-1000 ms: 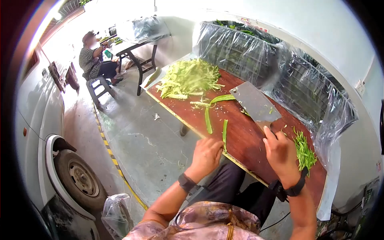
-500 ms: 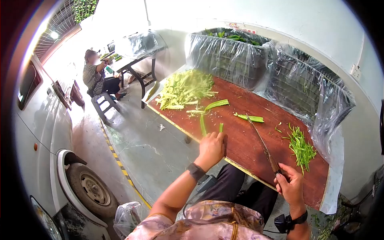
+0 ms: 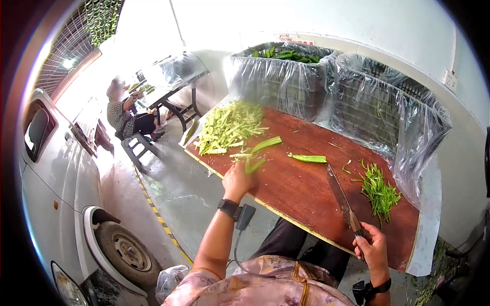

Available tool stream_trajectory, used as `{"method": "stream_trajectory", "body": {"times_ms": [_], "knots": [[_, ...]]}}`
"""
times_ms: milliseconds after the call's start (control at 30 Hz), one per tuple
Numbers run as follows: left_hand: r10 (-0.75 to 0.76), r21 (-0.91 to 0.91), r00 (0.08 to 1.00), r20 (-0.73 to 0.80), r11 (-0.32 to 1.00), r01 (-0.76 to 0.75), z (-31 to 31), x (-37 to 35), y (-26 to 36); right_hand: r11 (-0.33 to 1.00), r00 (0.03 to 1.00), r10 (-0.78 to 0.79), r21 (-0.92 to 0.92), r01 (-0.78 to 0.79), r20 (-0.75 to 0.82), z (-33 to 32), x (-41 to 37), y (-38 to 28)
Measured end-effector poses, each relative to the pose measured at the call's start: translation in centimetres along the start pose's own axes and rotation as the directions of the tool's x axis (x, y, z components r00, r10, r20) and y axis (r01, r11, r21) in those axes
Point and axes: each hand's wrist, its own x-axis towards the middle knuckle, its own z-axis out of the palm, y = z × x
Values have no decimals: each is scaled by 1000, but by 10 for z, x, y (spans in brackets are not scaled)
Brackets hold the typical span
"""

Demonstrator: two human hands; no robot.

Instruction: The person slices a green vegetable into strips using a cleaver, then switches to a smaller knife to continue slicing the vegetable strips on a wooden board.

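My right hand [image 3: 371, 246] grips the dark handle of a long knife [image 3: 343, 200], its blade lying over the board and pointing away from me. My left hand [image 3: 238, 182] is closed at the board's near edge, with a motion-blurred green pepper strip [image 3: 254, 167] coming out of its fingers. Just beyond lies another pepper strip [image 3: 267, 143], beside a big heap of pale green pepper scraps [image 3: 229, 127]. A single pepper piece [image 3: 308, 158] rests mid-board, close to the knife tip. Thin green shreds [image 3: 380, 193] are piled at the right.
The red-brown board [image 3: 291, 191] slants across in front of me. Behind it stand plastic-lined crates [image 3: 367, 104], one showing green peppers [image 3: 286, 54]. Another person [image 3: 122, 112] sits on a stool [image 3: 139, 149] at a far table [image 3: 178, 76]. A white vehicle [image 3: 56, 168] is parked left.
My left hand has moved left toward the pale heap, the green strip moving with it. The right hand has lowered slightly with the knife, whose blade tip has shifted away from the mid-board piece.
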Motion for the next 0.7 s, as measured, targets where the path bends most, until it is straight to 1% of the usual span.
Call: {"method": "stream_trajectory", "body": {"times_ms": [67,100,167,200,267,300,367,400,467,500,533,600,633,700], "knots": [[-98,67,995,15,993,96,9,7,-4,999,998,20,30,-22,61,-4,1,-5],[-99,68,995,13,993,98,9,7,-2,999,998,20,30,-21,63,-5,1,-7],[-40,99,998,57,995,34,7,7,2,997,994,57,54,-62,90,-8,1,-11],[-43,101,998,55,994,38,12,8,1,997,994,57,54,-62,95,-10,2,-11],[-3,20,999,-43,1000,4,25,11,-2,990,993,69,112,-80,98,-15,2,-9],[-3,21,999,-40,1000,4,23,9,3,990,993,72,113,-83,97,-17,1,-9],[31,-7,998,59,1000,-31,16,7,16,977,990,95,182,-113,103,-19,1,-11],[38,-5,997,63,999,-38,9,8,26,975,991,96,189,-113,98,-21,1,-10],[215,-93,961,173,975,-202,-2,13,47,973,989,103,196,-123,108,-24,1,-9],[241,-142,962,131,965,-222,11,24,49,972,989,106,200,-125,103,-25,1,-8],[244,-142,960,135,964,-225,16,34,59,973,989,105,194,-123,101,-25,1,-8],[372,-252,917,145,910,-329,25,54,82,974,990,104,190,-120,93,-26,1,-8],[378,-255,914,147,907,-334,28,59,97,974,991,110,189,-124,81,-26,0,-9],[454,-466,877,161,818,-337,33,67,123,973,991,118,191,-127,60,-27,-1,-9]]}}
